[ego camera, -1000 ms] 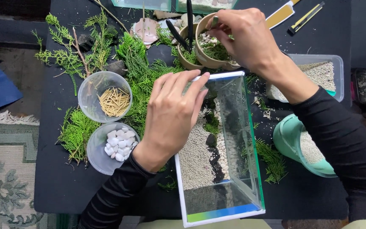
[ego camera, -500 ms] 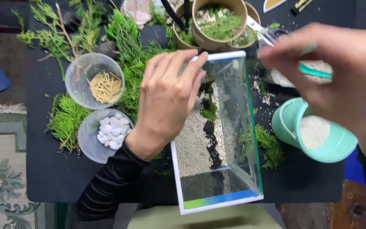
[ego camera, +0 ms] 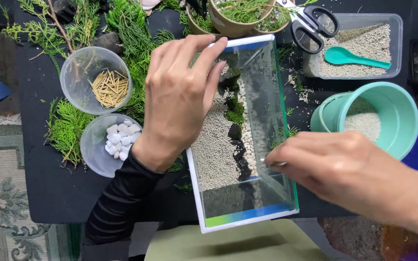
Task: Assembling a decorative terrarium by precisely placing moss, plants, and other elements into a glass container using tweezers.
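With the left hand (ego camera: pixel 177 104) gripping the rim of the glass tank (ego camera: pixel 240 135) on the dark surface (ego camera: pixel 49 193), keep it steady while the right hand (ego camera: pixel 344 176), fingers pinched on what appears to be thin tweezers (ego camera: pixel 273 163), works slowly above the gravel (ego camera: pixel 214 150).

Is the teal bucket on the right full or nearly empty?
Partly filled. The teal bucket stands open and upright, pale gravel low inside, much bare inner wall above. The right hand hides its near rim.
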